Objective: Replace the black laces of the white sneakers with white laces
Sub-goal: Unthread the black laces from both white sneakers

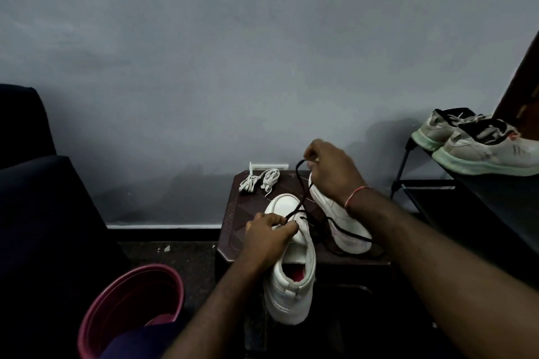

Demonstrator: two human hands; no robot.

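Your left hand (pixel 268 232) is on the near sneaker (pixel 294 285), fingers curled over the upper just behind the toe cap. Grip closed on the shoe, at the spot where the black lace (pixel 302 192) leaves the eyelets.

Your right hand (pixel 332 172) is raised beyond it. Grip pinched on the black lace, which runs taut from the fingertips down to the front eyelets.

Near sneaker: white, toe pointing away from you, heel overhanging the near edge of the table (pixel 233 213). Red lining shows inside the opening.

Second sneaker (pixel 344 224): white, just right of the first, partly under your right wrist. A black strand lies slack across it and loops onto the table. Cannot tell whether it is the same lace.

White laces (pixel 259 179): two small bundles at the far left corner of the table, apart from both shoes.

A thin red thread band (pixel 354 194) sits on your right wrist.

Surroundings: pink bucket (pixel 131 300) on the floor at lower left, dark chair (pixel 29 183) further left, grey wall (pixel 262 67) behind. At right, a black shoe rack (pixel 423 183) carries a pair of worn sneakers (pixel 481 143) with pale green soles.
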